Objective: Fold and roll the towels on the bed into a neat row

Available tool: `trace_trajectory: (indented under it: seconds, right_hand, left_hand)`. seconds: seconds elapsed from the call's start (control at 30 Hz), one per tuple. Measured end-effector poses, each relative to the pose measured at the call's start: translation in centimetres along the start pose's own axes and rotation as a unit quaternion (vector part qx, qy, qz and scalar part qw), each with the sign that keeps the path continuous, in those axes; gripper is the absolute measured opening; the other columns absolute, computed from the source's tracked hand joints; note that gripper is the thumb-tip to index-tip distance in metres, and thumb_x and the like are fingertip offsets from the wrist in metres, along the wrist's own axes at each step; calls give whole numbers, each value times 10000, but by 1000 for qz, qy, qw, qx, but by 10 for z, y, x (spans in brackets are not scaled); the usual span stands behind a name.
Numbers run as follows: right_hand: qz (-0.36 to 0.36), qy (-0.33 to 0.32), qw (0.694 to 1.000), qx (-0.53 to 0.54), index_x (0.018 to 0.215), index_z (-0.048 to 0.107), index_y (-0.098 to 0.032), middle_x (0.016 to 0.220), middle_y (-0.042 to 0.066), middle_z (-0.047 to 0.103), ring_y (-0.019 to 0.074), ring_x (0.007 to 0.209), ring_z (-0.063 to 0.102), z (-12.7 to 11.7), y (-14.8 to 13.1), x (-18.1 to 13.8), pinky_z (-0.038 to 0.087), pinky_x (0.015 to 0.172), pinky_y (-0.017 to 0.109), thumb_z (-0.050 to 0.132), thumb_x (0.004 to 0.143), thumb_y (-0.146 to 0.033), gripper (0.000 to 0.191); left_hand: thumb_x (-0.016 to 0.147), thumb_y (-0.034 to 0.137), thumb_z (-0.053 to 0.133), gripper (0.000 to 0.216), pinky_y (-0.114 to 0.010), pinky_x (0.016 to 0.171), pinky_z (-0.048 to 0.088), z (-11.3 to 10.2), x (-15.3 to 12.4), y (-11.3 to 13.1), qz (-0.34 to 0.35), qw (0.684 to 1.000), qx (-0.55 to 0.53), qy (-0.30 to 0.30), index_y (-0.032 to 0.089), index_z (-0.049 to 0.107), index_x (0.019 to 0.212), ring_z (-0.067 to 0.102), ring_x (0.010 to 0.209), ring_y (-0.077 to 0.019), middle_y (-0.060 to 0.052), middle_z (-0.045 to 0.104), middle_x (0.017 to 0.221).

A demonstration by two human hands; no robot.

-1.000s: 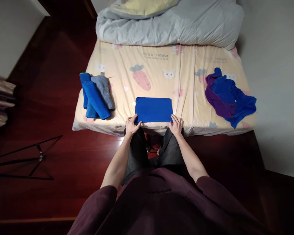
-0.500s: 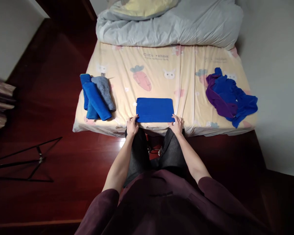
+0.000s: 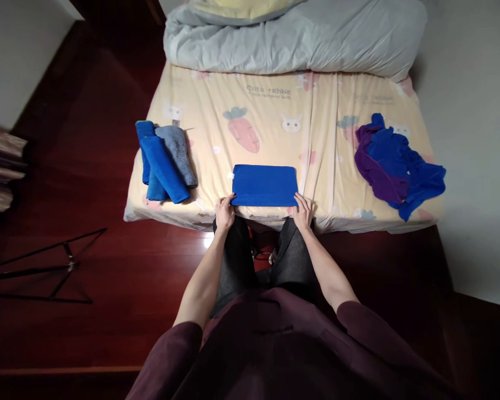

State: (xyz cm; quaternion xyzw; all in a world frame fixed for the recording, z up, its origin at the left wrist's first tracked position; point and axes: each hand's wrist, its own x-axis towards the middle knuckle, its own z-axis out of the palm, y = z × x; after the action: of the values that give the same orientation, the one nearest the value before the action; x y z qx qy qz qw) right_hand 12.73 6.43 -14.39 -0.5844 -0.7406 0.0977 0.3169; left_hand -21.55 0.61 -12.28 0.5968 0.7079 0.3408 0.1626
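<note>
A blue towel (image 3: 265, 185), folded into a flat rectangle, lies near the front edge of the bed, with a small white tag at its left side. My left hand (image 3: 224, 212) pinches its near left corner. At the near right corner my right hand (image 3: 303, 210) grips the cloth in the same way. To the left rest rolled blue towels (image 3: 165, 169) and a grey one (image 3: 176, 153) beside them. A crumpled heap of blue cloth (image 3: 394, 158) and purple cloth (image 3: 375, 172) lies to the right.
The bed (image 3: 270, 139) has a yellow sheet printed with carrots and rabbits. A grey quilt (image 3: 295, 44) is bunched at its far end. On the dark red floor at left stands a black tripod (image 3: 69, 266), with a curtain (image 3: 0, 166) beyond. A wall borders the right side.
Both hands stay at the towel's near corners, and the near edge looks slightly lifted or curled. The view has shifted a little; the other cloths lie as before.
</note>
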Motion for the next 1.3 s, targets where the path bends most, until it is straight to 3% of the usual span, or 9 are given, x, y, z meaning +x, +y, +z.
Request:
trace_trajectory:
  seconds: [0.2,0.47,0.73,1.0,1.3]
  right_hand:
    - [-2,0,1000,-1,1318,705,-215,1342,95,719,267,1235,596,1,3,2,402,1096,479,448,921,-116,483]
    - [29,3,999,18,1285,680,-216,1249,104,737,272,1206,608,3,5,3,408,1094,463,429,977,-168,401]
    - [48,27,997,59,1247,669,-208,1223,127,727,275,1199,603,7,8,4,421,1121,467,452,1036,-303,318]
    - [76,25,994,80,1231,682,-197,1190,154,713,294,1192,619,4,4,6,483,1088,471,441,1051,-405,366]
    - [122,40,987,98,1326,617,-167,961,103,725,246,926,703,6,2,6,560,916,386,453,1049,-450,428]
  left_hand:
    - [794,21,454,589,-494,1126,450,-3,1,4,11,1000,5,3,208,696,1297,558,1252,-302,-83,687,1375]
    - [820,44,459,545,-516,1068,469,-3,2,2,-15,1000,19,6,208,688,1286,565,1204,-335,-117,710,1253]
    - [965,182,460,364,-481,1002,492,3,4,-5,-52,998,2,28,196,654,1273,590,1121,-322,-144,689,1131]
    - [1043,325,410,389,-479,1030,493,6,3,-8,-52,997,-14,52,187,604,1350,606,1150,-315,-160,653,1164]
    - [1064,376,403,374,-372,988,513,11,3,-14,-96,989,-81,73,186,503,1370,648,1007,-210,-98,647,1070]
